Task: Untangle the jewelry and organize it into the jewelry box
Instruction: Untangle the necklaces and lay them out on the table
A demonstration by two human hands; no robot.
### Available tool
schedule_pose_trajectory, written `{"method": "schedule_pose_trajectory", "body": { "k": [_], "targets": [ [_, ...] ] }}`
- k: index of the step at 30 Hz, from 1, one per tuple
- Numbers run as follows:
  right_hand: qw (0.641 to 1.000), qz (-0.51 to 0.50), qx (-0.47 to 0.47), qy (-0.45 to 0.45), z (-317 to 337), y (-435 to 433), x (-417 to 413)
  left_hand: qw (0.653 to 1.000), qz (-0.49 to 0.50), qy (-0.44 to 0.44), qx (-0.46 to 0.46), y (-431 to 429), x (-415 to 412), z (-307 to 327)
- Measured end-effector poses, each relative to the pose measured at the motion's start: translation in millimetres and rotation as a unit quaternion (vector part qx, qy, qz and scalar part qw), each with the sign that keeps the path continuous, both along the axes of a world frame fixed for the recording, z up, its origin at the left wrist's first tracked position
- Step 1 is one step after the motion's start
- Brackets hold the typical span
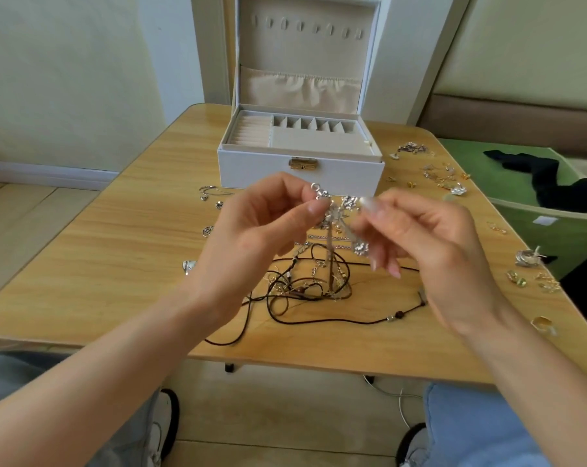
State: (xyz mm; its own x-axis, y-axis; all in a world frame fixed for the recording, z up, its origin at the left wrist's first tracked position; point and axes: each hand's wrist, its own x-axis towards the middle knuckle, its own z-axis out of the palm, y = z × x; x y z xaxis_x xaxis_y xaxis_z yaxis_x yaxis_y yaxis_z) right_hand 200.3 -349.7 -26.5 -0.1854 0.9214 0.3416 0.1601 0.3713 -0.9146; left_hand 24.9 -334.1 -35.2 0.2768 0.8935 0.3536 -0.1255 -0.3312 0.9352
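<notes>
Centrally, my left hand (251,227) and right hand (430,241) both pinch the silver charm chain (336,210) above the cord tangle (305,281).

- The scene is lit brightly and evenly by soft, diffuse light, and no hard shadows are cast.
- A pale sheen is seen on the table (191,129) near its far left corner, left of centre in the upper half.
- Shadows on the wood are faint and soft-edged.
- At centre, the fingertips (369,205) of the right hand (430,244) and the silver chain (336,210) are smeared by motion blur.
- Straight lines are bowed toward the frame edges, and fine detail is softened throughout.
</notes>
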Motion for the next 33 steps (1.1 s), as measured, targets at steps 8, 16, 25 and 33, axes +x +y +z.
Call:
{"method": "schedule_pose_trajectory", "body": {
  "k": [8,16,25,33],
  "targets": [
    [0.994,0.074,-0.075,0.026,-1.0,5.5,-1.0,0.999,-0.043,0.031,0.004,-0.5,-2.8,5.7],
    [0.993,0.086,-0.06,0.05,0.1,7.4,5.4,0.997,-0.058,0.059,0.004,-1.4,-4.9,6.6],
    [0.984,0.143,-0.06,0.091,0.6,7.0,9.1,0.994,-0.089,0.07,-0.001,-2.1,-8.5,13.5],
    [0.986,0.148,-0.063,0.049,4.6,5.6,11.4,0.99,-0.104,0.09,-0.01,-3.4,-10.0,17.2]
  ]
}}
